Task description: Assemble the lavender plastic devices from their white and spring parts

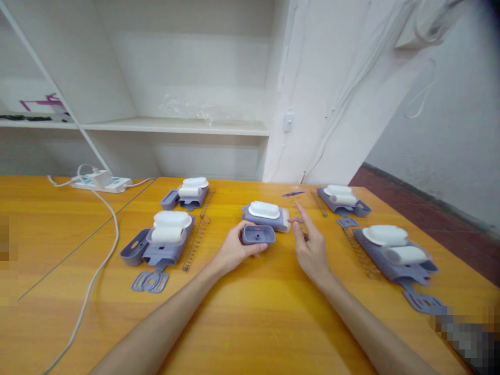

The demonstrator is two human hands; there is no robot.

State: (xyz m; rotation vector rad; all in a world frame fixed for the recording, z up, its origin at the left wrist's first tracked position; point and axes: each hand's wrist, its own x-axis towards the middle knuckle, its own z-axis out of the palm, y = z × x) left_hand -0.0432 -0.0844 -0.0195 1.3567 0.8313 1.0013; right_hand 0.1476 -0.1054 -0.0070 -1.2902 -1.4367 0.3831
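My left hand (235, 249) is closed around a small grey-purple oval plastic cup (258, 235), its hollow side with a central peg facing me. Behind the cup lies a grey-purple plastic housing (278, 223) with a white ribbed oval piece (264, 210) on top and a translucent white end at its right. My right hand (311, 249) is to the right of the housing, index finger and thumb apart, nothing visible between them. A thin metal coil spring (296, 200) lies by its fingertips, partly hidden. Farther back rests a flat purple part (294, 193).
Similar part sets surround the hands: a near-left housing (167, 256), a far-left housing (192, 199), a far-right housing (327, 200) and a near-right housing (385, 255). Coil springs (197, 242) and slotted plates (150, 282) lie beside them. A power strip (102, 181) trails a white cable (115, 229).
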